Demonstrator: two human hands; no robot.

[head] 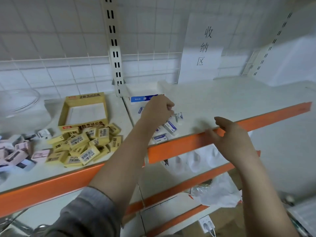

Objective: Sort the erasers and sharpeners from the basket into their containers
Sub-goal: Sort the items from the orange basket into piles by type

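**Gathering the blue-and-white erasers toward their box**

Far to the left of the working grip lies a heap of pink and grey sharpeners (pixel 15 151); nearer in, still left of the grip, a pile of yellow erasers (pixel 85 142) spills out in front of their yellow box (pixel 83 111), which stands open and looks empty; those can wait. The left hand (pixel 158 110) hovers with its fingers curled in toward the palm, and something small seems pinched at the fingertips, though blur keeps me from telling what; just beyond the knuckles sits the blue-and-white box (pixel 145 98), and below and right of the grip the loose blue-and-white erasers (pixel 168 128) lie scattered near the shelf's orange edge (pixel 188 144). To do this step well, I judge it best to carry each piece straight back over the box before letting go, and to take the ones nearest the lip first, since a nudge could tip them off the shelf. Well right of the grip, the right hand (pixel 234 135) rests on the orange edge with fingers loosely extended, holding nothing; it could cup the front as a guard. No basket shows here.
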